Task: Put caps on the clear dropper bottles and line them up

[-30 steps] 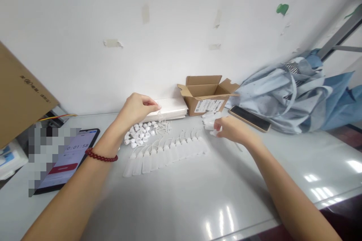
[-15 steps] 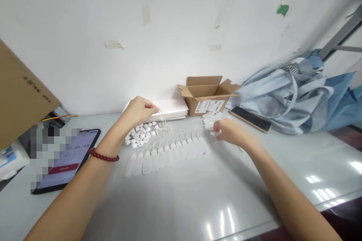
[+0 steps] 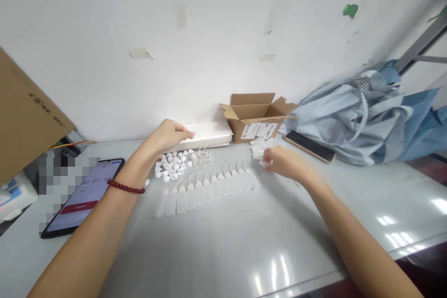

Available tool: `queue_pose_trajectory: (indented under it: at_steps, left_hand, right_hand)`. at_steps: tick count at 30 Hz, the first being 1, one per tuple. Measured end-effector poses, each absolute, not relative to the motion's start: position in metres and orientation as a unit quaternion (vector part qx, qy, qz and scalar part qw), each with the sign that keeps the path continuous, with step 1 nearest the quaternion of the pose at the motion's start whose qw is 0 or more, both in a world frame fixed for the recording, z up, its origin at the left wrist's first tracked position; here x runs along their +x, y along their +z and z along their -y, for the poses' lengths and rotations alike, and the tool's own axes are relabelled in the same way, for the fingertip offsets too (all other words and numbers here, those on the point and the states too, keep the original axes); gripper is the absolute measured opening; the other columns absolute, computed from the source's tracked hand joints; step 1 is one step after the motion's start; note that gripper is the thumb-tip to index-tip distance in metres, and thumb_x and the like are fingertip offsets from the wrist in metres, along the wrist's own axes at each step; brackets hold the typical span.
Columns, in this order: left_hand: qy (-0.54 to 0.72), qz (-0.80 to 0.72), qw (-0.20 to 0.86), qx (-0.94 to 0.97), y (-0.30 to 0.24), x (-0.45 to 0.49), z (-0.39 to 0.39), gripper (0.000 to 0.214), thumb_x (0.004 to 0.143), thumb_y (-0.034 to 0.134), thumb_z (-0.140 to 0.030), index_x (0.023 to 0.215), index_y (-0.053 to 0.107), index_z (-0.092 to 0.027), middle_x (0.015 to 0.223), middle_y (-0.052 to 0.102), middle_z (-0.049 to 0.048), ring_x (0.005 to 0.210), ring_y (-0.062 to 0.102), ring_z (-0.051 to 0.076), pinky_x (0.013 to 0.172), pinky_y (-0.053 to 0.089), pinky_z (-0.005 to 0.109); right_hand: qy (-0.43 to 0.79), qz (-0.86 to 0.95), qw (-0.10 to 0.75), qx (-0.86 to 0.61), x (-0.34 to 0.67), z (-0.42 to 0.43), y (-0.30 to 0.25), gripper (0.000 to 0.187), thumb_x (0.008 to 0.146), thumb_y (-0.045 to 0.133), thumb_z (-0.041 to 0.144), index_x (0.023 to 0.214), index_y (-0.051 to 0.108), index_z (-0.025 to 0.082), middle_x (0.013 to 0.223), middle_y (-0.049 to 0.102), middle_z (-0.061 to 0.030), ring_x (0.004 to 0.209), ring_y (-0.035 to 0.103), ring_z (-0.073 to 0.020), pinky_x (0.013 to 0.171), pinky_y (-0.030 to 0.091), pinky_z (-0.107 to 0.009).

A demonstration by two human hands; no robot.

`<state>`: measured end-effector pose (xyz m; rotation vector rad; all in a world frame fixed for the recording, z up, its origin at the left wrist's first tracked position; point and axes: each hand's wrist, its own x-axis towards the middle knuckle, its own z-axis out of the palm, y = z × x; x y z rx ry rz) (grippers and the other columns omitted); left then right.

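Note:
My left hand (image 3: pixel 171 132) is closed in a pinch above the pile of white cords (image 3: pixel 202 157), with a thin cord seeming to hang from its fingertips. Beside that pile lie several small white caps (image 3: pixel 171 165). My right hand (image 3: pixel 277 159) is closed at a small group of clear plastic pieces (image 3: pixel 258 152); its fingers seem to grip one, partly hidden by the hand. Between the hands, a slanting row of translucent flat tubes (image 3: pixel 192 195) lies on the table, each with a white top and a curved cord.
Behind the caps is a stack of white sheets (image 3: pixel 213 132), beside an open cardboard box (image 3: pixel 256 121). A dark phone (image 3: pixel 310 145) lies at right near blue cloth bags (image 3: pixel 349 116). At left, another phone (image 3: pixel 84 195) shows a timer. A large cardboard panel (image 3: pixel 28 111) stands far left.
My left hand has shifted slightly to the left over the cords, and the strand at its fingertips looks less bunched. My right hand is almost still.

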<state>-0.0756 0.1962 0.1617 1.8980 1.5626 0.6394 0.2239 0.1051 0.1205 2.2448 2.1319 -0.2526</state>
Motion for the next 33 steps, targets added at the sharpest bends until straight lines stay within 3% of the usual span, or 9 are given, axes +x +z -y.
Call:
queue_pose_trajectory:
  at_steps: [4, 7, 11, 15, 21, 29, 33]
  left_hand:
    - [0.305, -0.571, 0.306, 0.699, 0.164, -0.073, -0.195, 0.025, 0.07, 0.066, -0.04, 0.068, 0.071, -0.016, 0.076, 0.071, 0.0066, 0.074, 0.061, 0.019, 0.066, 0.044, 0.029]
    - [0.336, -0.553, 0.298, 0.702, 0.16, -0.064, -0.194, 0.021, 0.072, 0.063, -0.035, 0.071, 0.07, -0.015, 0.08, 0.073, 0.0073, 0.075, 0.062, 0.019, 0.068, 0.046, 0.029]
    - [0.368, -0.509, 0.262, 0.733, 0.152, -0.042, -0.18, 0.011, 0.071, 0.064, -0.027, 0.069, 0.067, -0.016, 0.077, 0.072, 0.0055, 0.076, 0.064, 0.019, 0.07, 0.047, 0.029]
    - [0.366, -0.431, 0.24, 0.789, 0.148, -0.017, -0.156, 0.008, 0.074, 0.061, -0.018, 0.068, 0.066, -0.018, 0.073, 0.07, 0.0016, 0.068, 0.061, 0.016, 0.066, 0.046, 0.027]
    - [0.393, -0.365, 0.195, 0.821, 0.144, 0.001, -0.136, 0.014, 0.076, 0.056, -0.007, 0.07, 0.063, -0.018, 0.076, 0.068, 0.0007, 0.07, 0.058, 0.014, 0.067, 0.044, 0.027]
    - [0.383, -0.336, 0.22, 0.832, 0.147, -0.001, -0.134, 0.017, 0.079, 0.056, -0.005, 0.076, 0.068, -0.016, 0.081, 0.071, 0.0018, 0.075, 0.063, 0.014, 0.068, 0.048, 0.026]
    - [0.365, -0.322, 0.213, 0.847, 0.149, -0.002, -0.134, 0.02, 0.08, 0.054, -0.003, 0.079, 0.071, -0.015, 0.084, 0.072, 0.0041, 0.075, 0.064, 0.015, 0.069, 0.05, 0.028]
  right_hand:
    - [-0.078, -0.699, -0.027, 0.71, 0.227, -0.107, 0.119, 0.008, 0.071, 0.065, 0.015, 0.078, 0.069, 0.015, 0.082, 0.067, -0.0112, 0.071, 0.06, -0.0228, 0.057, 0.037, -0.027]
    - [-0.06, -0.714, -0.089, 0.692, 0.223, -0.108, 0.121, 0.012, 0.078, 0.062, 0.02, 0.087, 0.066, 0.015, 0.087, 0.068, -0.0089, 0.075, 0.061, -0.021, 0.063, 0.041, -0.028]
    - [-0.073, -0.73, -0.257, 0.629, 0.205, -0.104, 0.121, 0.022, 0.086, 0.056, 0.03, 0.102, 0.062, 0.017, 0.095, 0.067, -0.0071, 0.081, 0.061, -0.0186, 0.067, 0.046, -0.027]
    - [-0.228, -0.701, -0.407, 0.54, 0.181, -0.096, 0.116, 0.025, 0.084, 0.06, 0.038, 0.098, 0.064, 0.017, 0.09, 0.067, -0.0063, 0.079, 0.063, -0.0186, 0.063, 0.049, -0.028]
    - [-0.425, -0.635, -0.438, 0.474, 0.167, -0.091, 0.114, 0.032, 0.081, 0.064, 0.042, 0.1, 0.064, 0.016, 0.079, 0.067, -0.0049, 0.072, 0.066, -0.0193, 0.06, 0.051, -0.031]
    - [-0.437, -0.601, -0.489, 0.456, 0.166, -0.094, 0.108, 0.028, 0.079, 0.066, 0.036, 0.1, 0.064, 0.018, 0.096, 0.065, -0.0061, 0.067, 0.065, -0.0148, 0.063, 0.056, -0.033]
    - [-0.44, -0.587, -0.507, 0.452, 0.166, -0.095, 0.105, 0.033, 0.08, 0.066, 0.035, 0.109, 0.06, 0.02, 0.096, 0.066, -0.0067, 0.077, 0.067, -0.0196, 0.063, 0.058, -0.035]
